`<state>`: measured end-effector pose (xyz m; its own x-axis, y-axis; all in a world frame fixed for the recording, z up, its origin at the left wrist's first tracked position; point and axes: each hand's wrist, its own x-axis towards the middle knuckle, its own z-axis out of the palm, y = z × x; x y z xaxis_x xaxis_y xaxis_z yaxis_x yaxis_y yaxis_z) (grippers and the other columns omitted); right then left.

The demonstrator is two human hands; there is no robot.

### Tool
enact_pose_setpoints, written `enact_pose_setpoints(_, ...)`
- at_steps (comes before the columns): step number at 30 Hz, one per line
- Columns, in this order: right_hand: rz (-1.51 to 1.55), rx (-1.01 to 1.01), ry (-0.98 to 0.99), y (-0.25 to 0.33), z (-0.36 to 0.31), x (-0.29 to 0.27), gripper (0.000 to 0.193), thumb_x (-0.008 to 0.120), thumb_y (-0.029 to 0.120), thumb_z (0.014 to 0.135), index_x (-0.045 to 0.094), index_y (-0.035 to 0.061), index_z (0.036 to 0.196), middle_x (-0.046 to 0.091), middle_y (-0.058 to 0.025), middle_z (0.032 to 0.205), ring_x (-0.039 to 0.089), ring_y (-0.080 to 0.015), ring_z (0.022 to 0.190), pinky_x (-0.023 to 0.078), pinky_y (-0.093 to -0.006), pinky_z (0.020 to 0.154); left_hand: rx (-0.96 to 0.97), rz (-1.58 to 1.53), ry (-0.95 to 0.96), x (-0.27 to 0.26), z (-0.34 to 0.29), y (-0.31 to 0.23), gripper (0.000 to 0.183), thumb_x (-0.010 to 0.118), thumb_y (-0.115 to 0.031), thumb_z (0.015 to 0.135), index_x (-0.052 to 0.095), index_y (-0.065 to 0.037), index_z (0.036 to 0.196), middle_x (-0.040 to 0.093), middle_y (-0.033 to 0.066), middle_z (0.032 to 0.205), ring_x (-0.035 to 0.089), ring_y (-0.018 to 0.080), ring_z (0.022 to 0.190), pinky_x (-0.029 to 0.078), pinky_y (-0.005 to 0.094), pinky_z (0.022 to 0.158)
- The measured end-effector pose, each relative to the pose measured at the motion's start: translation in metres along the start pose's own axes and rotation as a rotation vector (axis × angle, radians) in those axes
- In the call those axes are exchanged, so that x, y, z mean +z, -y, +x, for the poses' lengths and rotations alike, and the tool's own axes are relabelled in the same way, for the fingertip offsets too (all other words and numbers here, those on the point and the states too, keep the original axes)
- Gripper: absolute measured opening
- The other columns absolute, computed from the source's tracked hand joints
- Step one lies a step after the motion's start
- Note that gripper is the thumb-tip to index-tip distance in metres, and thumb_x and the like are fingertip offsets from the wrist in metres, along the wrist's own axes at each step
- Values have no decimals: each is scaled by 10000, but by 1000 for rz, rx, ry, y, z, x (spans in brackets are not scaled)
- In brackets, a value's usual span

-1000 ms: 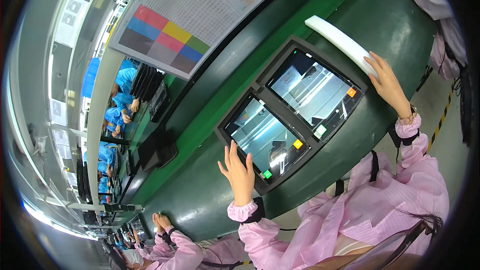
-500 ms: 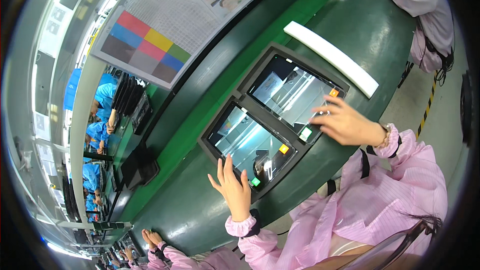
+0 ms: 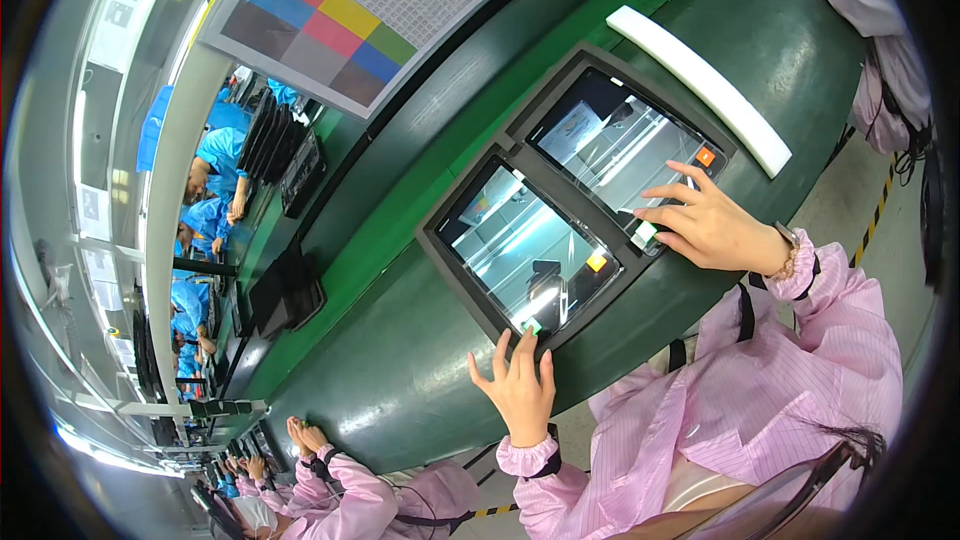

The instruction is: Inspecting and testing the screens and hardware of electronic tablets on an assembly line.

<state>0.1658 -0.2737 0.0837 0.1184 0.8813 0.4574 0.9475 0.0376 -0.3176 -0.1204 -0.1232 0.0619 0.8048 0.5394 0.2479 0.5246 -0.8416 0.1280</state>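
Observation:
Two tablets lie side by side in a dark tray [image 3: 437, 240], their lit screens showing a ceiling-like camera picture. At the near corner of the left tablet [image 3: 500, 230], my left hand [image 3: 522, 395] is open, a fingertip on or just over the green square. My right hand [image 3: 725, 230] is open with fingers bent above the right tablet [image 3: 610, 155]. Its fingertips are close to that screen's pale green-edged square; whether they touch the glass I cannot tell. An orange square shows on each screen. Neither hand holds anything.
A long white bar [image 3: 700, 90] lies beyond the tray on the dark green bench [image 3: 400, 390]. A board with colour patches [image 3: 340, 25] stands at the far left. A black object [image 3: 287, 292] rests farther left. Other people in pink and blue sit along the benches.
My left fingers have come to the green square on the left tablet. My right hand has shifted toward the right tablet's near corner. The whole view has also shifted a little.

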Motion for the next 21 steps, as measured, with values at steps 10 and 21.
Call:
enact_pose_setpoints(10,-28,57,-3,1,0,-11,265,616,69,801,587,32,1062,607,-69,1030,530,-224,1082,307,-501,1038,-39,45,-89,-5,62,52,326,547,-175,881,511,-72,1188,548,-5,1241,451,225,1205,154,526,1073)
enact_pose_setpoints(21,-24,110,-43,-7,-1,-16,254,602,57,809,583,34,1061,595,-99,1038,529,-235,1074,291,-494,1050,30,77,-49,15,101,81,337,511,-207,913,487,-81,1225,546,14,1234,409,216,1258,156,552,1059)
